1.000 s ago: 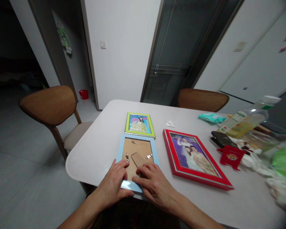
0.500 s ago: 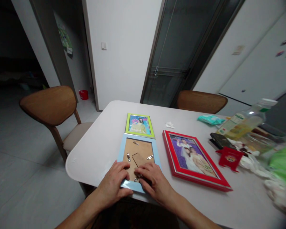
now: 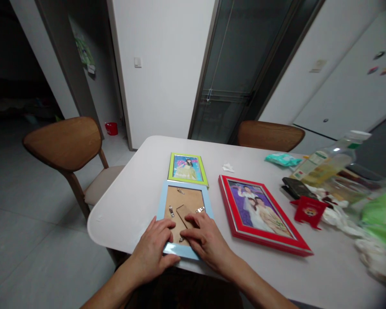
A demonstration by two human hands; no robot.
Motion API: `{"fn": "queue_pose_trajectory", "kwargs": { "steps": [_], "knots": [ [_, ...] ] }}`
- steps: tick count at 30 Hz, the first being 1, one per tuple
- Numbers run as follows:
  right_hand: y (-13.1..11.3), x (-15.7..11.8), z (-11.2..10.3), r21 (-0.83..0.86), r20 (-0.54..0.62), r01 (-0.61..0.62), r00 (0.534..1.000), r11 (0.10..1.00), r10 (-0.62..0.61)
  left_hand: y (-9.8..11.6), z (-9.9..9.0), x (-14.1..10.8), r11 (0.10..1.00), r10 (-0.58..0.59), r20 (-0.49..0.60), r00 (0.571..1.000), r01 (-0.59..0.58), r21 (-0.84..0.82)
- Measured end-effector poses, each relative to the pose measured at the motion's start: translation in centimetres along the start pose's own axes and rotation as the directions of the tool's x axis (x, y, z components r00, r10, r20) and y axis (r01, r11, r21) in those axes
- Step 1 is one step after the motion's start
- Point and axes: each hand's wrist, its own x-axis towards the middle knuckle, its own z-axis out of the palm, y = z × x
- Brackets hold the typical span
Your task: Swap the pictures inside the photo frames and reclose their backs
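A light blue picture frame [image 3: 161,209] lies face down on the table, its brown backing board [image 3: 186,198] and several metal clips showing. My left hand [image 3: 155,243] grips its near left corner, thumb at the front edge and fingers curled over the rim. Over the near right part of the frame is my right hand [image 3: 208,238], fingers apart; the index fingertip touches down beside the near metal clip [image 3: 181,240]. A flap [image 3: 182,212] on the backing is partly under that hand. Touching the blue frame's far side is a lime-green picture frame [image 3: 204,171], face up.
To the right lies a thick red picture frame [image 3: 227,199]. Beyond it are a red stand [image 3: 309,211], a dark wallet-like object [image 3: 297,189], a teal packet [image 3: 283,159], a tilted bottle [image 3: 328,161] and a green bag [image 3: 381,219]. Wooden chairs [image 3: 66,141] stand around the white table [image 3: 125,206].
My right hand has lifted slightly and its fingers have spread, uncovering more of the near clip. My left hand keeps its grip. The view has shifted a little.
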Motion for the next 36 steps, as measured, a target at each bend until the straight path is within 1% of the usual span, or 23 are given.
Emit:
{"fn": "queue_pose_trajectory", "kwargs": {
  "steps": [2, 4, 9, 12, 14, 16, 18, 19, 21, 22, 25, 32, 36],
  "knots": [
    [-0.1, -0.2, -0.3, -0.001, 0.065, 0.046, 0.997, 0.999, -0.046, 0.0, 0.0, 0.0, 1.000, 0.001, 0.001, 1.000, -0.001, 0.006],
    [-0.3, -0.3, -0.7, 0.000, 0.102, 0.088, 0.991, 0.996, -0.088, -0.1, 0.0, 0.0, 1.000, 0.007, 0.001, 1.000, -0.007, 0.008],
    [-0.8, -0.6, -1.8, -0.004, 0.138, 0.158, 0.978, 0.987, -0.156, -0.3, 0.1, -0.1, 1.000, 0.022, 0.004, 1.000, -0.022, 0.007],
    [-1.1, -0.9, -2.1, 0.018, 0.149, 0.165, 0.975, 0.986, -0.166, -0.2, 0.0, -0.2, 1.000, 0.029, 0.011, 1.000, -0.029, 0.005],
    [-0.7, -1.0, -2.0, 0.041, 0.133, 0.156, 0.978, 0.987, -0.160, -0.1, -0.1, -0.2, 1.000, 0.026, 0.013, 1.000, -0.026, 0.006],
    [0.1, -0.9, -1.8, 0.038, 0.052, 0.109, 0.992, 0.993, -0.111, -0.1, -0.1, -0.1, 1.000, 0.020, 0.015, 1.000, -0.020, 0.006],
    [1.4, -0.5, -1.5, -0.020, -0.067, -0.015, 0.998, 1.000, 0.014, -0.1, -0.2, -0.1, 1.000, 0.016, 0.011, 1.000, -0.016, 0.005],
    [2.0, -0.3, -1.4, -0.065, -0.108, -0.095, 0.990, 0.993, 0.088, 0.0, -0.2, -0.1, 1.000, 0.014, 0.009, 1.000, -0.014, 0.004],
    [3.1, 0.3, -1.2, -0.162, -0.120, -0.224, 0.971, 0.961, 0.206, 0.0, -0.2, 0.0, 1.000, 0.010, 0.006, 1.000, -0.010, 0.000],
    [3.5, 0.6, -1.2, -0.207, -0.104, -0.256, 0.965, 0.944, 0.239, 0.0, -0.2, 0.0, 1.000, 0.008, 0.005, 1.000, -0.008, -0.002],
    [3.9, 1.0, -1.1, -0.270, -0.066, -0.285, 0.959, 0.920, 0.277, 0.0, -0.1, 0.0, 1.000, 0.003, 0.007, 1.000, -0.003, -0.002],
    [3.6, 1.1, -0.9, -0.237, -0.006, -0.313, 0.947, 0.920, 0.321, -0.1, 0.1, 0.0, 1.000, -0.001, 0.003, 1.000, 0.001, 0.003],
    [3.6, 1.1, -1.1, -0.260, 0.001, -0.334, 0.938, 0.906, 0.347, -0.2, 0.0, -0.1, 1.000, 0.013, -0.002, 1.000, -0.013, 0.000]
  ]
}}
